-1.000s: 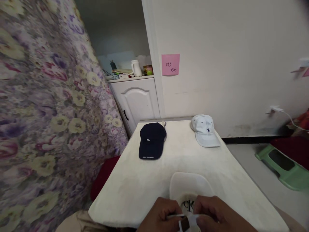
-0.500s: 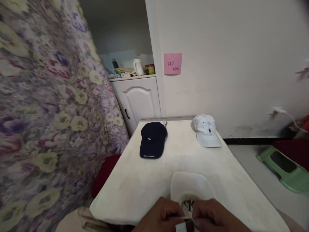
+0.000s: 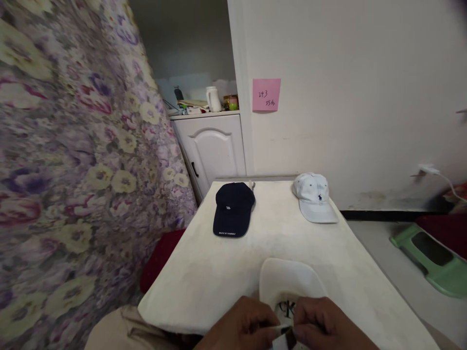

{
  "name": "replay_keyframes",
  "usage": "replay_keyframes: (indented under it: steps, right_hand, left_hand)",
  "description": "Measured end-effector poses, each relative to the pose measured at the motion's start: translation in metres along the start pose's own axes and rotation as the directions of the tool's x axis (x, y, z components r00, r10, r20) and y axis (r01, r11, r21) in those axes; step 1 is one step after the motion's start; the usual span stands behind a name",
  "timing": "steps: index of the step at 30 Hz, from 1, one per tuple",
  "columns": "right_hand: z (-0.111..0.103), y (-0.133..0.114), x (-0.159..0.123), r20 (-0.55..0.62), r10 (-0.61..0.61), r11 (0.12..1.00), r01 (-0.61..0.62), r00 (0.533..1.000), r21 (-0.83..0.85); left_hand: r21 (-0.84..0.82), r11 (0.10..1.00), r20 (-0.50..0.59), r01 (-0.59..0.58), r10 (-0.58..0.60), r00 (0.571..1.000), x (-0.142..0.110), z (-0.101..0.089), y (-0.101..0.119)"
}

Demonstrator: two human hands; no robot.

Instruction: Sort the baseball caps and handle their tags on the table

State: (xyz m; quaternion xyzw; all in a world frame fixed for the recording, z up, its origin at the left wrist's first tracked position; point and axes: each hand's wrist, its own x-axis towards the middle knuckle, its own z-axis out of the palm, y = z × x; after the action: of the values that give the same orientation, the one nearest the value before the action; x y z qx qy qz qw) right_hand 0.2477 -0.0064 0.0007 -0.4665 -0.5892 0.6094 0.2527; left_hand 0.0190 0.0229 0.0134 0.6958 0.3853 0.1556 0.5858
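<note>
A white cap with a black "CK" logo (image 3: 290, 278) lies at the near edge of the table, its brim pointing away from me. Over the back of this cap, my left hand (image 3: 245, 322) pinches one end of its strap. My right hand (image 3: 326, 321) is closed around the strap's other end, close beside the left fingertips. A small pale tag-like piece (image 3: 280, 343) shows between the hands, with a dark bit next to it. The hands cover most of the crown, and the lower frame edge cuts off the rest.
On the white-covered table (image 3: 219, 272) sit a navy cap (image 3: 233, 210) at the far left and a pale blue cap (image 3: 314, 197) at the far right. A floral curtain (image 3: 80, 160) hangs on the left. A green stool (image 3: 430, 257) stands on the floor at right.
The view has shifted slightly, so the scene sits a little farther right. Both hands stay on the strap; the pale piece between them has tilted a little.
</note>
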Motion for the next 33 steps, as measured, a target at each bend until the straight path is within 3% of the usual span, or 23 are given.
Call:
replay_keyframes:
  steps: [5, 14, 21, 27, 33]
  right_hand:
    - [0.002, 0.003, 0.001, -0.021, -0.007, 0.999, 0.007, 1.0, 0.036]
    - [0.007, -0.004, 0.0, -0.016, -0.003, 1.0, 0.003, 1.0, 0.016]
    - [0.006, -0.007, -0.001, 0.029, 0.029, 0.998, -0.031, 0.999, 0.048]
    - [0.01, -0.012, -0.002, -0.032, 0.046, 0.999, -0.047, 0.998, -0.019]
    - [0.009, -0.003, 0.002, -0.011, -0.023, 0.999, 0.023, 1.0, 0.043]
  left_hand:
    - [0.06, 0.989, -0.097, 0.135, -0.129, 0.987, 0.002, 0.009, 0.002]
    - [0.012, 0.993, -0.095, 0.12, -0.119, 0.988, 0.002, 0.012, 0.01]
    - [-0.086, 0.996, 0.023, 0.023, -0.021, 1.0, 0.004, 0.012, 0.011]
    - [-0.055, 0.998, -0.007, -0.033, 0.033, 0.999, -0.001, 0.009, -0.001]
    - [-0.021, 0.999, -0.08, 0.044, -0.045, 0.996, 0.0, 0.014, -0.002]
